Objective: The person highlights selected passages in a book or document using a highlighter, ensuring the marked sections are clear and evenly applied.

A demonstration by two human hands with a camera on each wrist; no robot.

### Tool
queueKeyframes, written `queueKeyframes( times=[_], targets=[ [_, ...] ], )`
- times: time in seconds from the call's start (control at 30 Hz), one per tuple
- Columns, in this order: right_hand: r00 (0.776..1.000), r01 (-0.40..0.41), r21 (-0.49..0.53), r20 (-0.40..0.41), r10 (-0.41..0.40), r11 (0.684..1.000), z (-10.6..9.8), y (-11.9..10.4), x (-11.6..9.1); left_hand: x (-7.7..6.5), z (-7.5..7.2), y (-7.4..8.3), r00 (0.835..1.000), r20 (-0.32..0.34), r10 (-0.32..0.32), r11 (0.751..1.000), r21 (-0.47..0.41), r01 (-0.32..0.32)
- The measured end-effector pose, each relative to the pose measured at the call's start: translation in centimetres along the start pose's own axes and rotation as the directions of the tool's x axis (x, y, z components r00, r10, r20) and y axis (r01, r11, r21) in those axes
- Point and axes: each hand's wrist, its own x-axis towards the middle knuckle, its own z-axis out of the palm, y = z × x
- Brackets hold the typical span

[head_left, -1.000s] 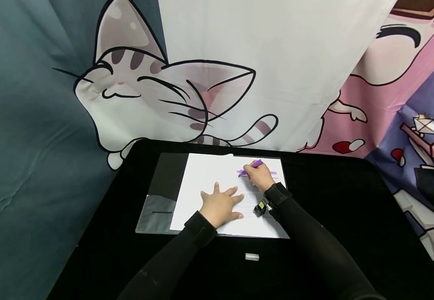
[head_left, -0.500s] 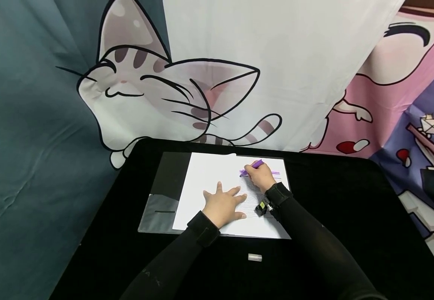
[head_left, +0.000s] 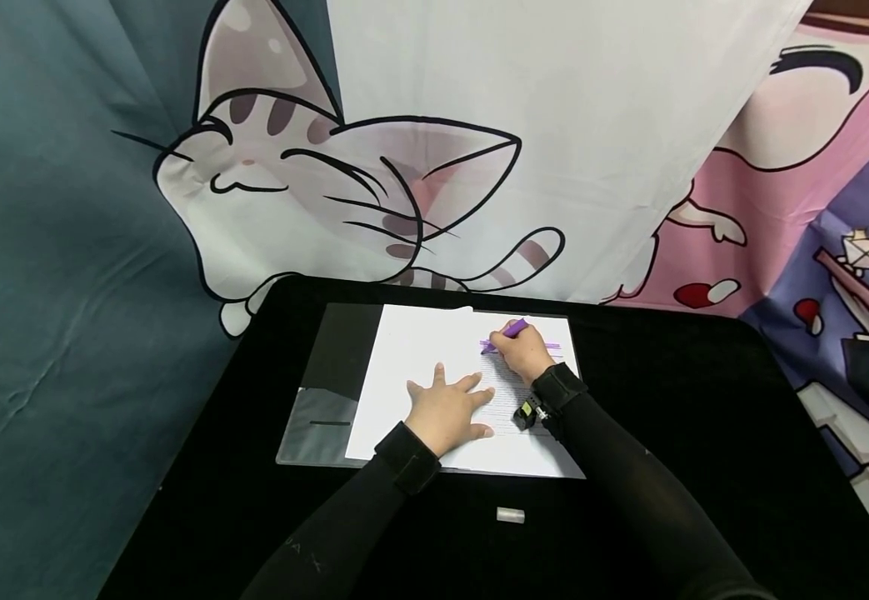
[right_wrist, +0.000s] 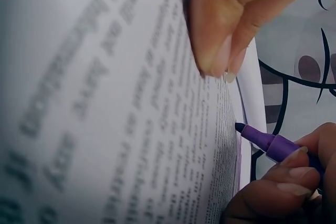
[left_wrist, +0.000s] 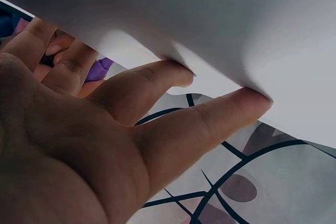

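A purple highlighter (head_left: 515, 328) is pinched in my right hand (head_left: 526, 354), its dark tip at a line of the printed sheet (head_left: 509, 392). In the right wrist view the uncapped tip of the highlighter (right_wrist: 257, 137) meets the paper near the lines of text. Purple strokes (head_left: 550, 345) run across the upper lines of that sheet. My left hand (head_left: 443, 412) rests on the paper with its fingers spread, partly over the blank white page (head_left: 397, 367). The left wrist view shows the fingertips of that hand (left_wrist: 131, 124) pressing against the white paper.
The papers lie in a clear-and-dark folder (head_left: 314, 450) on a black-covered table (head_left: 674, 400). A small whitish cylindrical piece (head_left: 510, 515) sits near the table's front. Behind hangs a cartoon cat backdrop (head_left: 314, 183). A small black device (head_left: 527, 414) hangs at my right wrist.
The view has shifted slightly, so everything sits a little further right. The highlighter tip has moved slightly along the line; the left hand stays planted on the paper.
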Motion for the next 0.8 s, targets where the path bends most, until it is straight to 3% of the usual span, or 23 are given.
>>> queueKeyframes(
  times=[0.8],
  targets=[
    [0.999, 0.024, -0.067, -0.029, -0.026, 0.997, -0.64, 0.25, 0.12, 0.17, 0.27, -0.09, 1.000, -0.007, 0.004, 1.000, 0.018, -0.004]
  ],
)
